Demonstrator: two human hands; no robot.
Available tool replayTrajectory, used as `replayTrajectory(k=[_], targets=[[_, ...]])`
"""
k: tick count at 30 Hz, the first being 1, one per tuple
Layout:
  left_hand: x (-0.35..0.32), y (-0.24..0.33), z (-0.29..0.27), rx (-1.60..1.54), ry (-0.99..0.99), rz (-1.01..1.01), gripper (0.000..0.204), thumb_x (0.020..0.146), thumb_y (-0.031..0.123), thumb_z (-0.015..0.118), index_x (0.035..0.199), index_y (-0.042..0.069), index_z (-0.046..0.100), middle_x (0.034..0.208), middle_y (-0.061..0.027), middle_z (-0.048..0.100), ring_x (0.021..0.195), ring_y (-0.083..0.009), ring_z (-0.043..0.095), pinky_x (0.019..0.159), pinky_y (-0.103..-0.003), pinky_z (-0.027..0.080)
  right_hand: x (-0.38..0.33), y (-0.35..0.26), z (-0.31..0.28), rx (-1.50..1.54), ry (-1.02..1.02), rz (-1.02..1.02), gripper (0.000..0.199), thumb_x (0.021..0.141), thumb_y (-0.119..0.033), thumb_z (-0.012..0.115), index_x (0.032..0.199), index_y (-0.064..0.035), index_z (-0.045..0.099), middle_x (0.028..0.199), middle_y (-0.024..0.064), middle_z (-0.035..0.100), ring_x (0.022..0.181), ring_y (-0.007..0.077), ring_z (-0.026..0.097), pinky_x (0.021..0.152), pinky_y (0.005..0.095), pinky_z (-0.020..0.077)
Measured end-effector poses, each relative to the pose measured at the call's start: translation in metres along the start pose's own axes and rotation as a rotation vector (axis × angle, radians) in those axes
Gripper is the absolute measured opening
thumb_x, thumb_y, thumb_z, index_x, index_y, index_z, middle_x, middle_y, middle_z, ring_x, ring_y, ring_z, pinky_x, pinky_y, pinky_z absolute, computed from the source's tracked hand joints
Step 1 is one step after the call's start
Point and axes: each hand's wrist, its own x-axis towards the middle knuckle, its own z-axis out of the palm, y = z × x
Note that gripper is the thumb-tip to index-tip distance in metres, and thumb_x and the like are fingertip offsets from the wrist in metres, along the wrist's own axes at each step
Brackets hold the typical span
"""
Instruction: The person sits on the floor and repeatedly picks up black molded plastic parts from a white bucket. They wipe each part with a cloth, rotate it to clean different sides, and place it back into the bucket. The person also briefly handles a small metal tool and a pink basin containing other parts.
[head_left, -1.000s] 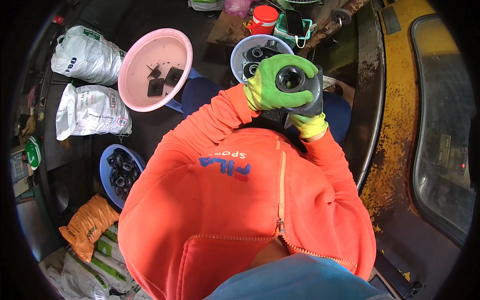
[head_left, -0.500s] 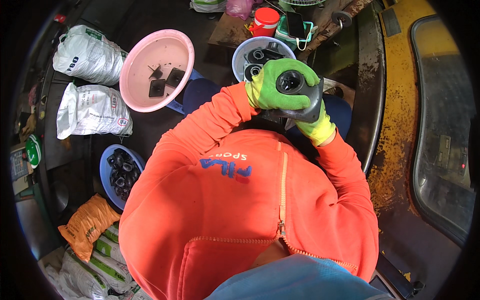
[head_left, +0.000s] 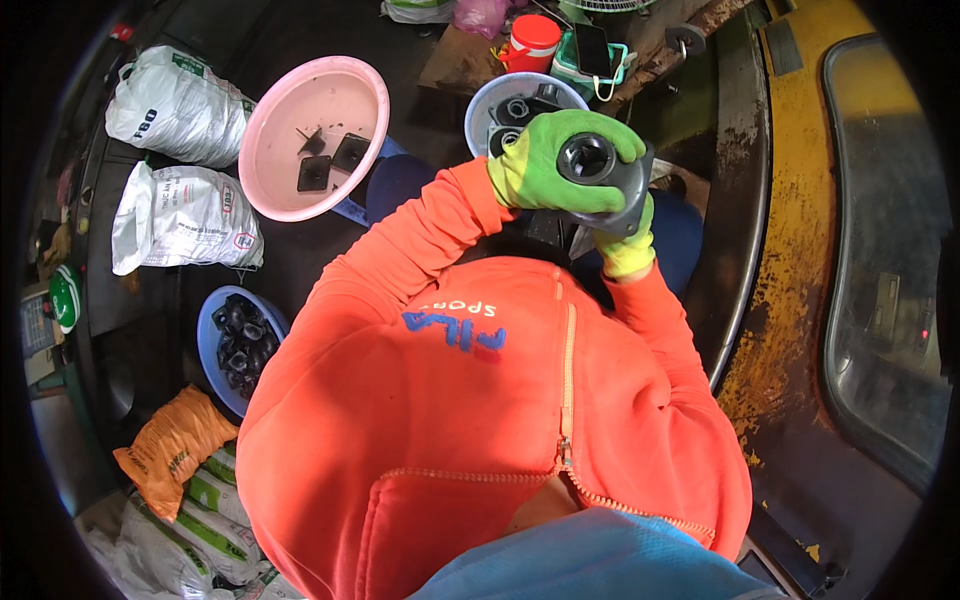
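My left hand (head_left: 568, 165), in a green glove, is wrapped round a black plastic part (head_left: 632, 180). This part has a round hollow collar on a squarish base with rounded corners, and the collar's opening points up toward me. Beneath the base, at its near right side, is my right hand (head_left: 628, 246) in a yellow-green glove. Its fingers are hidden behind the part, so I cannot see what they hold. Just beyond my left hand, a light blue basin (head_left: 478, 118) contains several similar black parts.
A pink basin (head_left: 262, 150) with a few black pieces stands left, near white sacks (head_left: 185, 215). Lower left are a blue basin (head_left: 208, 345) of black parts and an orange bag (head_left: 175, 445). A red-lidded container (head_left: 532, 40) stands beyond; a rusty yellow machine (head_left: 790, 250) is at right.
The black part has tilted, showing more of its flat base beside the collar. My right hand and wrist have shifted slightly left and up beneath it. My left hand keeps its hold.
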Motion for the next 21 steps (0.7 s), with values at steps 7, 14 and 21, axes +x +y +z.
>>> replayTrajectory(k=[7, 14, 21], targets=[[-0.006, 0.008, 0.004, 0.103, 0.054, -0.002, 0.042, 0.067, 0.011, 0.081, 0.104, 0.003, 0.064, 0.110, -0.0110, 0.067, 0.103, -0.0232, 0.062, 0.090, -0.036, 0.048, 0.010, -0.018, 0.003, 0.280, 0.070, 0.039, 0.049, 0.077, -0.022, 0.075, 0.116, -0.0034, 0.053, 0.107, 0.0089, 0.061, 0.097, 0.0211, 0.061, 0.085, 0.0320, 0.0489], [-0.009, 0.009, -0.002, 0.059, -0.039, -0.033, 0.038, 0.067, 0.011, 0.080, 0.100, 0.003, 0.064, 0.110, -0.0119, 0.067, 0.103, -0.0238, 0.062, 0.091, -0.036, 0.048, 0.015, -0.029, -0.025, 0.028, -0.222, -0.127, 0.052, 0.074, -0.023, 0.079, 0.119, -0.0053, 0.058, 0.112, 0.0126, 0.064, 0.102, 0.0302, 0.064, 0.082, 0.0378, 0.0520], [-0.008, 0.013, -0.005, -0.090, -0.176, -0.118, 0.039, 0.065, 0.012, 0.080, 0.099, 0.002, 0.064, 0.109, -0.0134, 0.067, 0.102, -0.0249, 0.063, 0.091, -0.036, 0.048, 0.011, -0.044, -0.027, 0.129, -0.252, -0.123, 0.046, 0.078, -0.020, 0.078, 0.117, -0.0042, 0.060, 0.112, 0.0122, 0.064, 0.103, 0.0282, 0.064, 0.084, 0.0365, 0.0520]])
